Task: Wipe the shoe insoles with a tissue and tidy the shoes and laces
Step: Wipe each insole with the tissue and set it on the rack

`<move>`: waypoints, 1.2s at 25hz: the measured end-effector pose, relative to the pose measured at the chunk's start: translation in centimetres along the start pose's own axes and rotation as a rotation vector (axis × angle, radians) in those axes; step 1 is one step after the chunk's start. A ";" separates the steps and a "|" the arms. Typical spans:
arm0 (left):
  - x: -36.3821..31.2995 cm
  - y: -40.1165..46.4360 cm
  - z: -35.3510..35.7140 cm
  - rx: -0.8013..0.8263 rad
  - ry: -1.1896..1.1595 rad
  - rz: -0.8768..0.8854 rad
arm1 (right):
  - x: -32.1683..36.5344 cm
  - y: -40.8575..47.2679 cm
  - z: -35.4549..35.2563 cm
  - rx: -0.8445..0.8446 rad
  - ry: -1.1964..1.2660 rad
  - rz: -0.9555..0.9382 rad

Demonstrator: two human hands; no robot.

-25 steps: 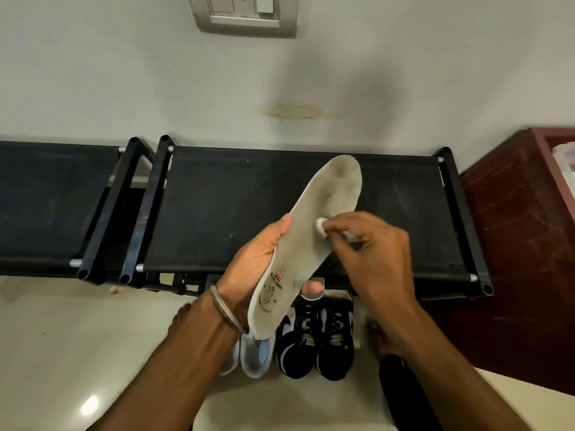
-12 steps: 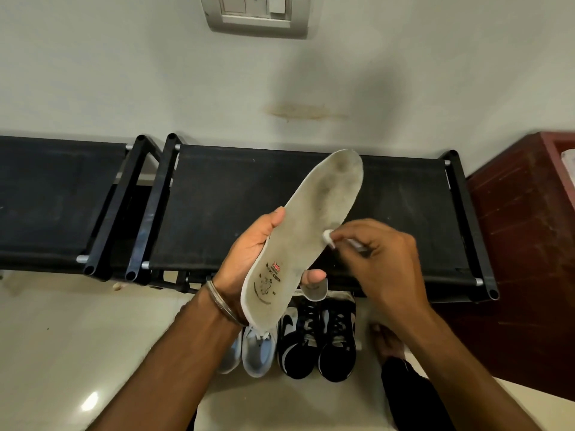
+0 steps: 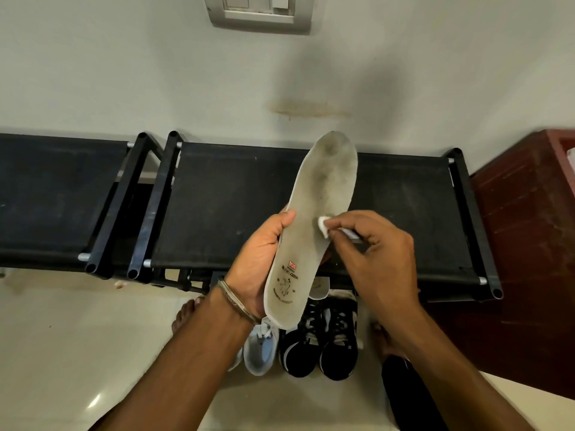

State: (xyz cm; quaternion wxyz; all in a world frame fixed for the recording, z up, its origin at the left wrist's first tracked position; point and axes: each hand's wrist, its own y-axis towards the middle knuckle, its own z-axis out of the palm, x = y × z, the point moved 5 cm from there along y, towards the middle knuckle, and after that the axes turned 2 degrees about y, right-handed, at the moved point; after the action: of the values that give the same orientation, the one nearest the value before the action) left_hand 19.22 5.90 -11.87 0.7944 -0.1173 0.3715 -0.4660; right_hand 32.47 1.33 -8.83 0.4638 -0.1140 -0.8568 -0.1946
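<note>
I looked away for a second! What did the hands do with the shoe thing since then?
The right hand slid the tissue across the insole, off to its edge, then back to the middle. The left hand turned the insole more upright. Nothing was let go; the shoes stayed put.

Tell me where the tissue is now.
In the head view, the tissue is pinched in the right hand, pressed on the middle of the insole held by the left hand.

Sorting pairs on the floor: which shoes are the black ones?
The two right-hand shoes, black with white stripes, beside the right foot; the pale shoe to their left is light blue-white.
</note>
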 end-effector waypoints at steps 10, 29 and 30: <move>0.1 0.0 -0.9 -0.105 -0.037 -0.075 | 0.3 -0.7 1.5 0.112 0.050 0.024; -0.1 -0.2 -1.3 -0.155 0.008 -0.087 | -1.3 0.5 -0.6 -0.033 0.074 0.206; -0.2 -0.2 -1.1 -0.133 -0.007 -0.077 | -0.9 0.4 -0.4 -0.008 0.101 0.199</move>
State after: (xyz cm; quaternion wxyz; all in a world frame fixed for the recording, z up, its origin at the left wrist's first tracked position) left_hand 18.27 6.16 -12.43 0.7677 -0.1856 0.3938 -0.4702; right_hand 33.38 1.56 -9.31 0.5230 -0.1904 -0.8160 -0.1564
